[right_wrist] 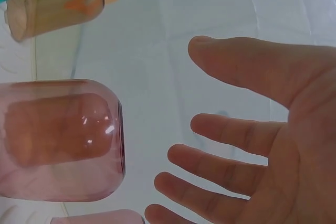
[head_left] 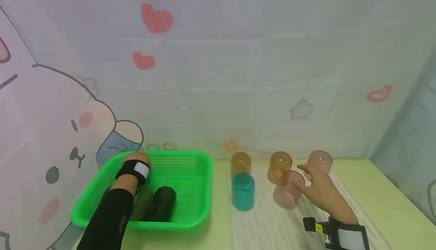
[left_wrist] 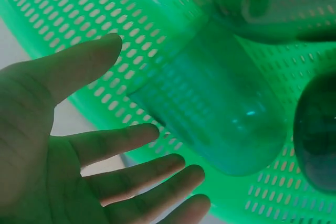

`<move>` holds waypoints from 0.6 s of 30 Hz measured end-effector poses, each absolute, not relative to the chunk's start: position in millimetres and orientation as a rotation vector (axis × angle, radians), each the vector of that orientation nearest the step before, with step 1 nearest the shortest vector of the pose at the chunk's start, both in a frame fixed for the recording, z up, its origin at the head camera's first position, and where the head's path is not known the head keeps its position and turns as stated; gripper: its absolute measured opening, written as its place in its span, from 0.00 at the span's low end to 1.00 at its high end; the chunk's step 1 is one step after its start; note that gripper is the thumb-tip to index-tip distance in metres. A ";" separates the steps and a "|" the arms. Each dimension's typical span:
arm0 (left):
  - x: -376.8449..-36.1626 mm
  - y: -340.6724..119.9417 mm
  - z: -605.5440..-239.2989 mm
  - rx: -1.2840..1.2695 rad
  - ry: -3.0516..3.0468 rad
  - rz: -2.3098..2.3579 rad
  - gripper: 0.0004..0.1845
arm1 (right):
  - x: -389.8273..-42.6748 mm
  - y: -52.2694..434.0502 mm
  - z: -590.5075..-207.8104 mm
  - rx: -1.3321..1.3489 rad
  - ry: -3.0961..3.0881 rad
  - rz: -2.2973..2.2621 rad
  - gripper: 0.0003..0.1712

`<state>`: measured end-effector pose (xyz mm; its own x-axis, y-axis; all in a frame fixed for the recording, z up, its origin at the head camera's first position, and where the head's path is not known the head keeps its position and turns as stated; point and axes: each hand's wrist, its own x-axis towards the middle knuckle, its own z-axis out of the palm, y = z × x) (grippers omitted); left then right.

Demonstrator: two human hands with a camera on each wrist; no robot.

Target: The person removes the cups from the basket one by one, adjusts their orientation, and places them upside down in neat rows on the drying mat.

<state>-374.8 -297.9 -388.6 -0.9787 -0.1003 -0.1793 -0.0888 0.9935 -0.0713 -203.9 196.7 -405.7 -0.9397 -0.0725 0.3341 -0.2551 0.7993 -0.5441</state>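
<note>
My left hand (head_left: 141,157) reaches into the green basket (head_left: 203,189), its fingers spread and holding nothing. Before those fingers a clear blue-green cup (left_wrist: 226,114) lies on its side in the basket. Over the white ridged mat (head_left: 259,227), my right hand (head_left: 321,189) has its thumb and fingers apart, just above the nearer pink cup (head_left: 285,197). In the right wrist view, a gap shows between the fingertips and the pink cup (right_wrist: 63,182), which stands bottom up. Behind the hand is another pink cup (head_left: 321,158).
Two amber cups (head_left: 240,162) (head_left: 280,165) and a teal cup (head_left: 243,192) stand bottom up on the mat. In the basket lie a dark cup (head_left: 164,204) and a greyish one (head_left: 143,204). A printed cloth (head_left: 211,72) hangs behind the yellow-green table (head_left: 398,201).
</note>
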 end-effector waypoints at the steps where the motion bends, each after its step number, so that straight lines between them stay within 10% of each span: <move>1: -373.6 -300.3 -388.8 -0.145 2.955 -0.090 0.20 | -204.1 196.1 -405.0 0.249 -2.690 0.871 0.34; 18: -380.4 -316.8 -400.0 -0.127 3.044 0.011 0.13 | -198.2 195.4 -400.8 0.180 -2.715 0.886 0.34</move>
